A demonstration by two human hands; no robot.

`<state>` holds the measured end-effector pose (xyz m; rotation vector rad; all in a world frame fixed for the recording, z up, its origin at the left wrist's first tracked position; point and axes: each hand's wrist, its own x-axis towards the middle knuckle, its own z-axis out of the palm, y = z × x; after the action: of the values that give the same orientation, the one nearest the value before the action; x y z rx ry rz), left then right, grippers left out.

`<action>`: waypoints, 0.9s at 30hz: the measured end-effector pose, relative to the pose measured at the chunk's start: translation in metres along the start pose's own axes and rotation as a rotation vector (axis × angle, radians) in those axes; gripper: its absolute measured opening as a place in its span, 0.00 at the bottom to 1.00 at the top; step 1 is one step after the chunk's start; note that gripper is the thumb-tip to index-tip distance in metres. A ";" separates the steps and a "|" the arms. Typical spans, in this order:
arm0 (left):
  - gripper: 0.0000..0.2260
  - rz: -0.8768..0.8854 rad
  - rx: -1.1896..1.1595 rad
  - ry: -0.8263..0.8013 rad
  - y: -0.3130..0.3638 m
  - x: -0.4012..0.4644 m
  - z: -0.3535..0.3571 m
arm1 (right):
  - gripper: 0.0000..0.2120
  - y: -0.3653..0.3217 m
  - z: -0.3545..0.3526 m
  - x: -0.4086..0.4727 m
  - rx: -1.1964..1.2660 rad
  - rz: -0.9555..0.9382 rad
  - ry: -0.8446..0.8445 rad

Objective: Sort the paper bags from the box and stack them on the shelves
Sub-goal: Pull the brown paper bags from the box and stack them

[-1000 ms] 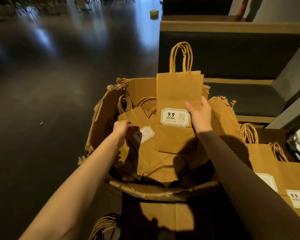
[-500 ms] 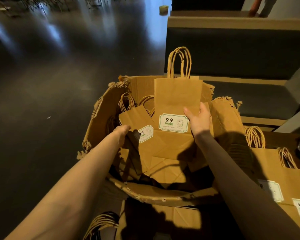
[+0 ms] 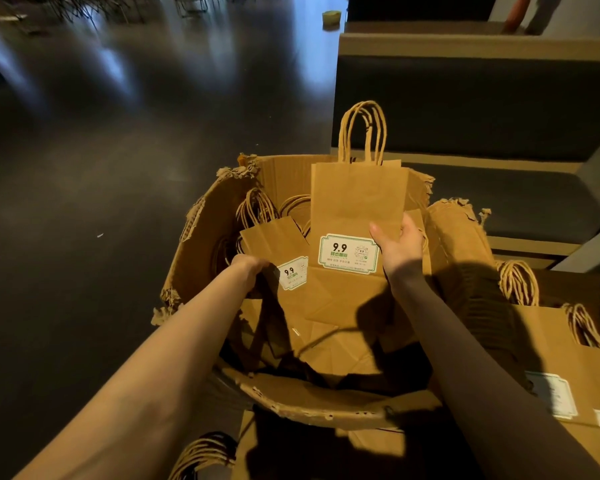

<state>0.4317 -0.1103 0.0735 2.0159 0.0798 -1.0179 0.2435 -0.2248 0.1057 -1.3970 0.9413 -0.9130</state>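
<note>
Box: a torn cardboard box stands open on the dark floor, its ragged rim ripped along the left and far sides, with brown paper bags lying loose inside.
Right hand: the right hand has its grip closed on an upright bag, thumb on the front face beside the white "9.9" label, fingers behind the right edge. The bag's twisted handles stand above the far rim of the box.
Left hand: the left hand reaches into the box at the left and holds the near edge of a tilted bag; its fingers are hidden behind the paper, so how they curl cannot be told.
Bags outside: more flat bags lie overlapped at the right, just beside the box, labels up.
Shelves: dark shelves with pale front edges stand behind the box, at the far right.
</note>
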 end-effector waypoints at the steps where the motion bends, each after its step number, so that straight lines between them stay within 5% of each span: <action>1: 0.18 0.022 0.005 0.002 0.001 -0.004 0.000 | 0.14 0.001 0.000 0.000 -0.005 0.003 0.006; 8: 0.04 0.260 -0.045 0.081 0.009 -0.023 0.007 | 0.22 -0.001 -0.005 -0.005 -0.014 0.030 0.058; 16: 0.06 0.765 -0.169 0.155 0.031 -0.080 -0.016 | 0.19 -0.042 -0.022 -0.009 -0.179 -0.080 0.235; 27: 0.11 0.670 -0.452 -0.205 0.040 -0.126 -0.001 | 0.16 -0.065 -0.009 -0.035 -0.040 -0.084 0.058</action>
<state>0.3645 -0.0980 0.1863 1.3658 -0.4153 -0.6831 0.2243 -0.1946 0.1707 -1.4598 0.9550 -1.0065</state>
